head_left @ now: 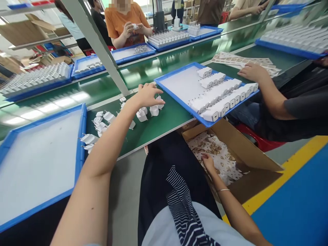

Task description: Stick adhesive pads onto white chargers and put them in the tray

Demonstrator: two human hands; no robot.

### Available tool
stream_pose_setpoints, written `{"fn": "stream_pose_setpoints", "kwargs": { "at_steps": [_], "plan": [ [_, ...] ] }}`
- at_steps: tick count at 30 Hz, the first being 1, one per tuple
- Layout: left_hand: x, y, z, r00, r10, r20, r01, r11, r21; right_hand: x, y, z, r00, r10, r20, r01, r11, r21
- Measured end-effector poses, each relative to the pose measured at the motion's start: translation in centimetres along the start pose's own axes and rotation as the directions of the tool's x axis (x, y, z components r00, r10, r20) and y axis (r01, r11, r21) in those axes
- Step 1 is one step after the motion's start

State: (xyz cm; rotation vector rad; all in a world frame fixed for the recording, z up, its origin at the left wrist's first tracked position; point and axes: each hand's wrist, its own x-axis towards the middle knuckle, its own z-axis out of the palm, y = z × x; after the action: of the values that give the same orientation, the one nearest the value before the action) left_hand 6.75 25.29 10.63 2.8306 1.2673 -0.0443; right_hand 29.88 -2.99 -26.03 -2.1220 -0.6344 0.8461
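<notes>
My left hand point(148, 95) reaches out over the green bench, fingers curled down onto a white charger plug point(160, 101). More white plugs point(141, 115) lie loose just below it. My right hand point(208, 161) hangs low inside a cardboard box point(256, 160) beside my lap, fingertips on a heap of peeled sticker sheets point(225, 160); whether it grips one I cannot tell. A blue tray point(176, 97) to the right of my left hand holds rows of white chargers point(222, 97).
An empty blue tray point(82, 136) lies at my left, with loose plugs point(98, 124) between it and my hand. A co-worker's hand point(252, 71) rests on sticker sheets at the right. A grey post point(102, 48) rises ahead. Another person sits across the belt.
</notes>
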Motion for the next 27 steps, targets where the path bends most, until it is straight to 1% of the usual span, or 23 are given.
{"fn": "stream_pose_setpoints", "kwargs": {
  "at_steps": [1,2,3,5,6,7,8,9,10,11,12,13,14,15,16,17,18,19,20,22,24,26,27],
  "plan": [
    [0.5,0.6,0.6,1.0,-0.001,-0.018,0.002,0.999,0.039,-0.1,-0.6,0.2,1.0,-0.009,0.012,0.008,0.999,0.036],
    [1.0,1.1,1.0,1.0,-0.002,-0.013,0.003,0.998,0.069,-0.2,-1.2,0.4,1.0,-0.02,0.022,0.019,0.997,0.072],
    [1.6,1.6,1.2,1.0,-0.003,0.015,0.002,0.996,0.09,-0.5,-1.9,0.5,0.999,-0.041,0.025,0.038,0.993,0.11],
    [2.6,2.2,1.2,0.998,0.006,0.062,-0.012,0.995,0.096,-1.6,-3.7,0.5,0.994,-0.108,-0.002,0.106,0.976,0.192],
    [3.0,2.4,0.9,0.999,0.02,0.045,-0.024,0.997,0.07,-2.4,-4.8,0.3,0.989,-0.148,-0.028,0.15,0.96,0.235],
    [3.1,2.5,0.4,0.999,0.04,-0.006,-0.04,0.999,0.011,-3.3,-6.1,-0.1,0.98,-0.19,-0.059,0.199,0.94,0.278],
    [2.9,2.6,0.0,0.995,0.058,-0.081,-0.065,0.994,-0.086,-4.3,-7.6,-0.5,0.968,-0.234,-0.091,0.251,0.913,0.32],
    [2.4,2.9,-0.3,0.985,0.064,-0.161,-0.1,0.969,-0.225,-5.4,-9.3,-1.0,0.952,-0.28,-0.122,0.305,0.881,0.36],
    [1.5,3.4,-0.5,0.97,0.049,-0.236,-0.143,0.907,-0.396,-6.4,-11.2,-1.7,0.934,-0.327,-0.145,0.357,0.845,0.398],
    [0.4,4.2,-0.5,0.959,0.016,-0.283,-0.184,0.797,-0.576,-7.5,-13.2,-2.3,0.914,-0.373,-0.158,0.404,0.807,0.432],
    [-1.1,5.1,-0.1,0.955,-0.026,-0.294,-0.211,0.638,-0.741,-8.5,-15.4,-2.9,0.893,-0.417,-0.17,0.446,0.767,0.461],
    [-2.9,6.2,0.5,0.957,-0.079,-0.278,-0.216,0.444,-0.87,-9.4,-17.5,-3.5,0.868,-0.461,-0.185,0.488,0.723,0.488],
    [-4.7,7.4,1.4,0.97,-0.101,-0.222,-0.191,0.252,-0.949,-10.3,-19.5,-3.9,0.827,-0.521,-0.21,0.545,0.654,0.525],
    [-6.6,8.6,2.4,0.98,-0.119,-0.162,-0.152,0.084,-0.985,-11.0,-21.4,-4.3,0.756,-0.607,-0.243,0.616,0.535,0.579],
    [-8.4,9.7,3.5,0.985,-0.141,-0.096,-0.105,-0.058,-0.993,-11.6,-23.0,-4.5,0.692,-0.669,-0.273,0.659,0.43,0.617],
    [-10.1,10.6,4.6,0.986,-0.16,-0.056,-0.081,-0.158,-0.984,-12.1,-24.2,-4.7,0.638,-0.712,-0.292,0.683,0.348,0.642],
    [-11.5,11.2,5.6,0.983,-0.176,-0.047,-0.086,-0.218,-0.972,-12.5,-25.1,-4.7,0.596,-0.746,-0.298,0.692,0.288,0.662],
    [-12.7,11.7,6.3,0.979,-0.196,-0.061,-0.11,-0.25,-0.962,-12.9,-25.8,-4.7,0.572,-0.768,-0.288,0.69,0.261,0.675],
    [-13.6,11.9,6.9,0.974,-0.21,-0.086,-0.14,-0.258,-0.956,-13.1,-26.1,-4.7,0.556,-0.788,-0.267,0.686,0.254,0.682],
    [-14.8,11.9,7.3,0.964,-0.223,-0.143,-0.195,-0.229,-0.954,-13.5,-26.2,-4.7,0.517,-0.828,-0.218,0.693,0.256,0.674],
    [-15.4,11.7,7.3,0.954,-0.227,-0.197,-0.236,-0.159,-0.959,-13.8,-25.9,-5.0,0.469,-0.859,-0.203,0.736,0.254,0.627],
    [-15.8,11.5,7.1,0.934,-0.231,-0.272,-0.292,-0.056,-0.955,-14.1,-25.5,-5.4,0.424,-0.878,-0.221,0.797,0.246,0.552],
    [-15.9,11.5,7.1,0.922,-0.226,-0.315,-0.322,0.002,-0.947,-14.2,-25.4,-5.7,0.408,-0.882,-0.235,0.819,0.241,0.52]
  ]
}}
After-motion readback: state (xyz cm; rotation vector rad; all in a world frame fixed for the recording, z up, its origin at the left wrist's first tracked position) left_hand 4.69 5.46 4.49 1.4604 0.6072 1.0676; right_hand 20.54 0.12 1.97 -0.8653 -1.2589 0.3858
